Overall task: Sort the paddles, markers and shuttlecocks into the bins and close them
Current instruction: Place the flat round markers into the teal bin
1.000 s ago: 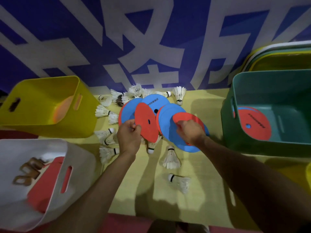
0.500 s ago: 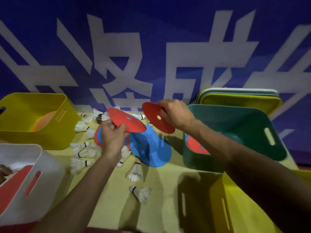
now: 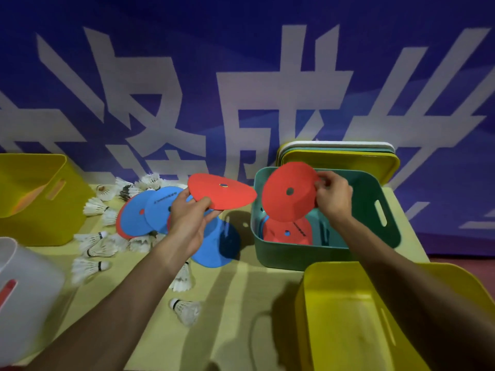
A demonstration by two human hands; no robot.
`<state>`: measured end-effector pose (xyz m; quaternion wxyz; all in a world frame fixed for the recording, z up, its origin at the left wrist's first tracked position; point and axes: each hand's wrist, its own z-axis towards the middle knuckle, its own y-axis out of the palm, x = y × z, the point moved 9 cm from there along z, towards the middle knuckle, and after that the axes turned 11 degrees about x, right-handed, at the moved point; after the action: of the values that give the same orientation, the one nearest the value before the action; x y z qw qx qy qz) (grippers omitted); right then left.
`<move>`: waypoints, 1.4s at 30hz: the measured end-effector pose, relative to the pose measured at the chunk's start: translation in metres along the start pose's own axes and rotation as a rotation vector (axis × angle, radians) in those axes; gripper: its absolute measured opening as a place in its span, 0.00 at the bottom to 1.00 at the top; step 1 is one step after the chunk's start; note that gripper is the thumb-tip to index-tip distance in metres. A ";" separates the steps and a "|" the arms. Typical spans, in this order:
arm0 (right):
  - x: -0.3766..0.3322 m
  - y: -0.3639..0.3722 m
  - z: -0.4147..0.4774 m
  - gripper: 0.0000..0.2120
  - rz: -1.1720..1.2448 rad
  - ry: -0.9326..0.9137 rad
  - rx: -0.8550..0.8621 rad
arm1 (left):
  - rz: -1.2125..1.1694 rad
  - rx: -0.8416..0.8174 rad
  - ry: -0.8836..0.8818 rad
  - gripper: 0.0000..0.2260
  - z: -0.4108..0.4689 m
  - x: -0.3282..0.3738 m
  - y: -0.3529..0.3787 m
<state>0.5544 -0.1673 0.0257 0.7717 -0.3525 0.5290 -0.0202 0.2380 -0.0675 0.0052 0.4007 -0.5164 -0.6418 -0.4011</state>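
Note:
My right hand [image 3: 332, 196] pinches a red disc marker [image 3: 288, 195] by its edge and holds it tilted over the open green bin [image 3: 284, 251]. Red markers [image 3: 288, 234] lie inside that bin. My left hand [image 3: 188, 218] grips a second red marker [image 3: 221, 195], held nearly flat above the table, left of the green bin. Below it several blue markers [image 3: 155, 207] lie on the yellow-green table [image 3: 241, 290]. White shuttlecocks [image 3: 93, 249] are scattered left of and in front of the blue pile.
A yellow bin [image 3: 32, 199] stands at the far left and a white bin [image 3: 24, 287] at the near left. Another yellow bin [image 3: 356, 317] sits at the near right. Stacked lids [image 3: 340, 156] lean behind the green bin. A blue banner wall rises behind the table.
Both hands lifted red markers off the pile and carried them right. My right hand now holds its marker over the green bin. The view has swung to the right.

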 end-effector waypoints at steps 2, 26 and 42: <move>0.024 -0.003 0.001 0.14 -0.026 0.047 0.001 | -0.003 -0.019 -0.009 0.21 -0.004 -0.007 0.006; 0.071 0.094 -0.006 0.11 -0.109 0.142 -0.527 | 0.036 -0.210 0.052 0.24 -0.015 -0.003 0.040; 0.046 0.000 -0.001 0.12 0.466 0.399 -0.390 | 0.220 -0.376 0.052 0.19 -0.049 -0.010 0.095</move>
<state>0.5733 -0.1864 -0.0112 0.5554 -0.3521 0.7292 0.1893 0.3382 -0.1027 0.0232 0.3552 -0.6382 -0.4850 -0.4810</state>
